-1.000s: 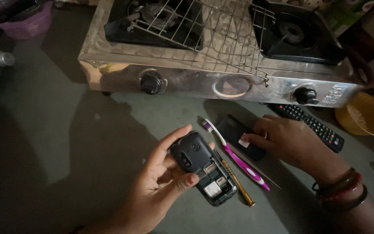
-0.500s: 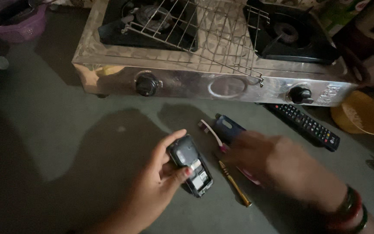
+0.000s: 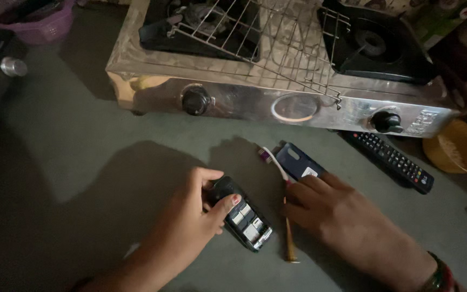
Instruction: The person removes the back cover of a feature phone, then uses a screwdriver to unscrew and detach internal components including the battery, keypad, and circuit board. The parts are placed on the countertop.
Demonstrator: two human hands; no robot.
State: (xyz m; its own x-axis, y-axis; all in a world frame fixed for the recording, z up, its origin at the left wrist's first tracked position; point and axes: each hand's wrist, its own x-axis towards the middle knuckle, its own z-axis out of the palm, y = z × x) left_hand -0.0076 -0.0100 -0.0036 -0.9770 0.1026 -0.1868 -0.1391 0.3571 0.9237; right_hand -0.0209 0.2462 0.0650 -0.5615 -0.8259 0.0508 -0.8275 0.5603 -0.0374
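Note:
My left hand (image 3: 198,211) grips a small dark mobile phone (image 3: 241,213) with its back cover off, so the inner slots show; it rests low on the grey surface. My right hand (image 3: 331,213) lies over a white and pink toothbrush (image 3: 273,160), fingers touching its handle, next to a thin yellow-brown stick-like tool (image 3: 288,238). Just beyond the fingers lies a dark flat phone back cover (image 3: 298,161).
A steel two-burner gas stove (image 3: 277,103) with a wire rack on top stands at the back. A black remote control (image 3: 390,159) lies under its right end, a yellow bowl (image 3: 460,148) further right. A pink basin (image 3: 33,21) sits far left.
My left hand has lowered the phone toward the surface. My right hand moved from the back cover onto the toothbrush handle. The camera shifted closer.

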